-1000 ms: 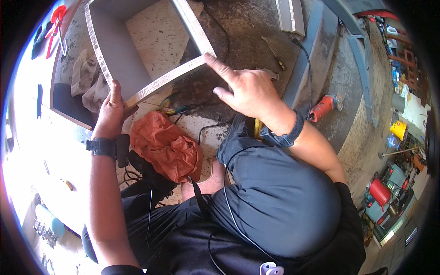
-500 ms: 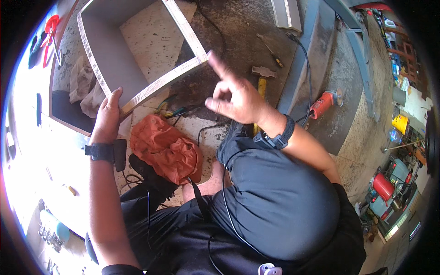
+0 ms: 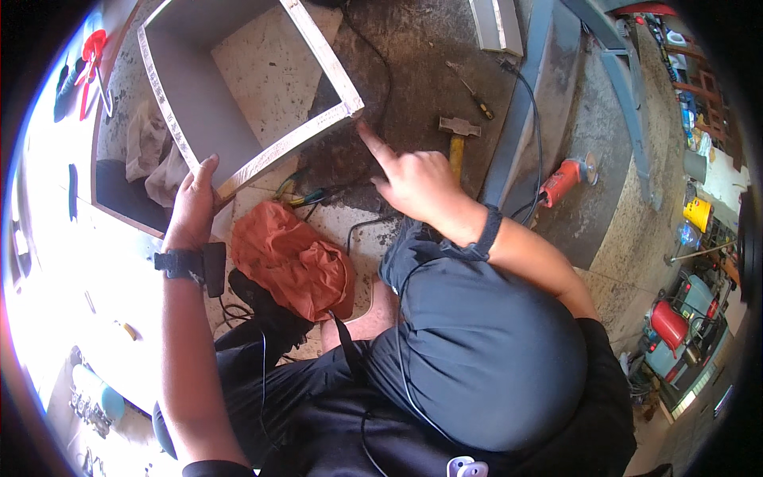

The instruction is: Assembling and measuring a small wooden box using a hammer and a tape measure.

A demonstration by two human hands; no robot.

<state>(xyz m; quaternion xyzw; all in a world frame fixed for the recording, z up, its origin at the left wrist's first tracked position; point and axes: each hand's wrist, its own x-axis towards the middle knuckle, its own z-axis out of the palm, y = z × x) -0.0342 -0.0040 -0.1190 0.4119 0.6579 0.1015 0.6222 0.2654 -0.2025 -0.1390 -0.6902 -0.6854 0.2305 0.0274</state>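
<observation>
A grey rectangular open frame with pale, scuffed edges stands tilted at the upper left. My left hand grips its near corner, thumb over the edge; the fingers behind are partly hidden. At the frame's right corner, the outstretched index finger of my right hand touches or almost touches the underside of the edge. That hand holds nothing; its thumb is apart and the other fingers are curled and partly hidden. An orange-red cloth lies crumpled below the frame, between my legs.
Right of my right hand lie a sledgehammer, a screwdriver and a red angle grinder with its cord. A blue-grey metal beam runs beyond them. Pale cloth hangs by the frame's left side. Cables trail across the floor.
My right hand has turned palm down, and its index finger has moved slightly down, under the frame's right corner. My left hand keeps its grip; the view has shifted slightly.
</observation>
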